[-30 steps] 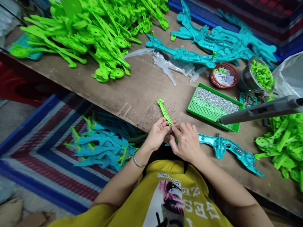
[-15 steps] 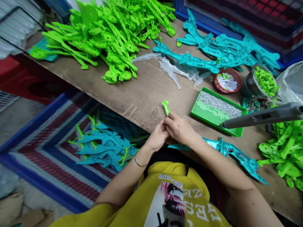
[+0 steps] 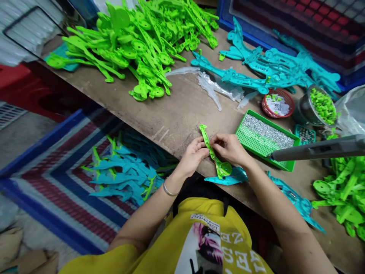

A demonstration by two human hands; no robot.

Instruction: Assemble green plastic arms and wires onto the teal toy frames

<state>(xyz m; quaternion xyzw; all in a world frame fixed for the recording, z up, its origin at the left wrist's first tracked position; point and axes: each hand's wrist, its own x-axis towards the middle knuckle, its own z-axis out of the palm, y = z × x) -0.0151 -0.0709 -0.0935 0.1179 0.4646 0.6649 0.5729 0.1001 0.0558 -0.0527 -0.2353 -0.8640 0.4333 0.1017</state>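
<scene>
Your left hand [image 3: 194, 156] and right hand [image 3: 230, 148] both pinch the green plastic strip [image 3: 212, 154], grip closed on its middle, just above the table [image 3: 176, 114] edge. Its round end seems to rest on a teal piece [image 3: 228, 179] below.

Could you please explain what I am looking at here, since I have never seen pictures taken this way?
The camera sits on a person's head and looks down at their own two bare hands; no machine is involved. The left hand and right hand together hold a long bright green plastic strip with a round end over a worn brown wooden workbench. On the bench lie a big heap of bright green plastic parts, turquoise plastic toy shells, a green perforated tray of small silver screws, and a red basket of small pieces. A grey tool pokes in from the right.
</scene>
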